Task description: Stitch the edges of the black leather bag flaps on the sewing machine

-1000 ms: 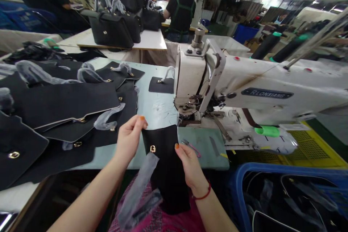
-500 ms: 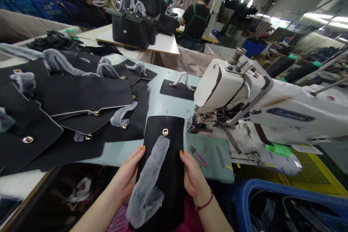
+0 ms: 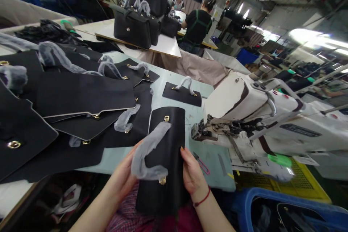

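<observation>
A black leather bag panel (image 3: 168, 145) is held lengthwise in front of me, its far end over the table edge. Its handle (image 3: 141, 156), wrapped in translucent plastic, joins two gold rings on the panel. My left hand (image 3: 123, 172) grips the left edge, its fingers partly hidden behind the panel and handle. On the right edge, my right hand (image 3: 192, 172) is closed with the thumb on top. Pink-handled thread snips (image 3: 201, 165) lie on the table just beyond my right hand. Past the panel's far end lies a smaller black panel (image 3: 182, 94) with a wrapped handle.
A white sewing machine (image 3: 244, 108) stands at right. Stacked black panels (image 3: 87, 94) cover the left of the pale green table (image 3: 160, 79). A blue basket (image 3: 244, 203) with black pieces is at lower right. Finished handbags (image 3: 132, 27) and a co-worker (image 3: 198, 21) are beyond.
The held panel has tilted up, so its lower gold ring now shows and the handle bows out to the left. Both hands keep their grip. The view has shifted slightly.
</observation>
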{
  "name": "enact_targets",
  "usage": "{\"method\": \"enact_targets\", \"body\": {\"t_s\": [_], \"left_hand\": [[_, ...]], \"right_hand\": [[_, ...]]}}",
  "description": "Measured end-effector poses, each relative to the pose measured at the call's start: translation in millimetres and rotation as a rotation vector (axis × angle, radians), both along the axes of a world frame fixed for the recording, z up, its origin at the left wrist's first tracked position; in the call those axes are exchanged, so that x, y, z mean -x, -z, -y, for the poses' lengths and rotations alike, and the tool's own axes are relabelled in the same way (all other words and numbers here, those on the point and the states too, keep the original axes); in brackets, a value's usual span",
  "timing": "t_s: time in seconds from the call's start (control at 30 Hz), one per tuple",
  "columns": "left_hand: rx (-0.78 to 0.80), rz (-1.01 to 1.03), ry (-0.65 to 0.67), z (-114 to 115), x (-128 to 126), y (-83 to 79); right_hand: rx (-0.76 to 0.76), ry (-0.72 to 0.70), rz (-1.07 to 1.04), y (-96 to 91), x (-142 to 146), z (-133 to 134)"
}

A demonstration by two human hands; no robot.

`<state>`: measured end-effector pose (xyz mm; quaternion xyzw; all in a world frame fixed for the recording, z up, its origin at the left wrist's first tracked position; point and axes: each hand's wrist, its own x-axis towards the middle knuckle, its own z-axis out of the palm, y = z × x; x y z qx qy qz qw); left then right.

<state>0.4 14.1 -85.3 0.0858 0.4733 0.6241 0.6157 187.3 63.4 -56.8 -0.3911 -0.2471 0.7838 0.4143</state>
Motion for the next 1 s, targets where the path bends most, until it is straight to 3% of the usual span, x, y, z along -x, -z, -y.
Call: {"method": "enact_targets", "body": {"t_s": [0.07,0.13,0.2,0.27,0.37,0.5,0.6,0.73,0.9,0.93,1.0], "left_hand": [[-0.009,0.006,0.001,8.2,5.3,5.7],[-0.014,-0.129,0.004,18.1,11.7,12.9],[-0.061,-0.407,-0.037,23.9,20.8,18.4],[-0.128,-0.734,-0.156,20.9,33.6,20.3],[-0.132,-0.992,-0.257,-0.7,56.0,16.5],[-0.139,-0.863,-0.022,-33.5,70.4,1.9],[-0.153,-0.904,0.139,-35.2,55.9,-14.8],[-0.199,-0.755,0.348,2.5,19.3,-30.4],[-0.104,-0.713,0.5,76.9,7.0,-23.8],[-0.094,-0.73,0.498,89.0,9.8,-21.4],[-0.071,-0.766,0.373,106.2,16.0,-17.4]], "right_hand": [[-0.032,0.066,0.004,-7.8,14.0,-29.5],[-0.118,0.156,-0.034,-16.7,31.0,-63.4],[-0.226,0.219,-0.084,-22.0,47.1,-91.3],[-0.237,0.161,-0.087,-19.8,57.4,-103.2],[-0.15,-0.048,0.015,-1.2,55.4,-84.7],[-0.107,-0.116,0.219,32.4,27.5,-29.7],[-0.101,-0.058,0.277,45.6,5.1,-2.1],[-0.091,-0.025,0.268,46.4,-6.7,11.3],[-0.188,0.02,0.07,38.5,-0.4,25.2],[-0.204,0.019,0.052,35.1,-0.2,28.8],[-0.217,-0.005,0.022,25.2,-2.8,35.1]]}}
